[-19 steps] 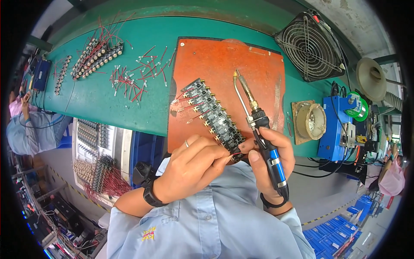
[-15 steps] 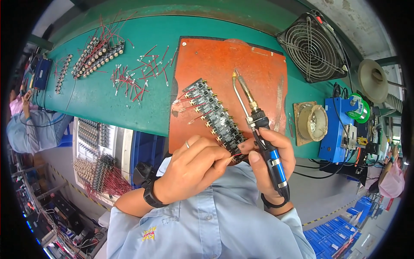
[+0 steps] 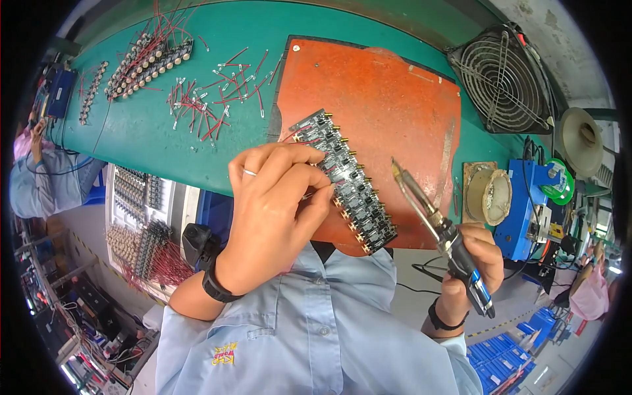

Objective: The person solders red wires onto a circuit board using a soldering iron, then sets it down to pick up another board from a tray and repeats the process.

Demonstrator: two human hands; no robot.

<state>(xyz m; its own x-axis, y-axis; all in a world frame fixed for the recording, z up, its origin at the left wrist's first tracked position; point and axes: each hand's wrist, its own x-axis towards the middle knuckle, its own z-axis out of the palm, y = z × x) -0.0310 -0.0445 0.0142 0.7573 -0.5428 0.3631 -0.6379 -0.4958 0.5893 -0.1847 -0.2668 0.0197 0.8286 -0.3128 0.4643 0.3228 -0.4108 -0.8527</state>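
My right hand (image 3: 475, 266) is wrapped around a soldering iron (image 3: 454, 245) with a black and blue handle. A thin tube runs beside its metal tip, which points up and left over the orange mat, apart from the boards. A slanting panel of black circuit boards (image 3: 355, 191) with brass-coloured pins on both long edges lies on the orange mat (image 3: 368, 85). My left hand (image 3: 276, 197) has its fingers closed in a pinch at the panel's left edge. Short red wires show near those fingertips; what is pinched is mostly hidden.
Loose red wires (image 3: 197, 112) lie on the green table (image 3: 217, 158), with wired parts (image 3: 148, 69) farther left. A fan (image 3: 503, 79) stands back right, near a round pot (image 3: 488, 196) and a blue machine (image 3: 517, 204). A tray of parts (image 3: 148, 224) sits lower left; a person (image 3: 49, 184) works beyond.
My left hand has moved up and left along the panel. My right hand has drawn away down and right with the soldering iron, leaving the panel's near end uncovered.
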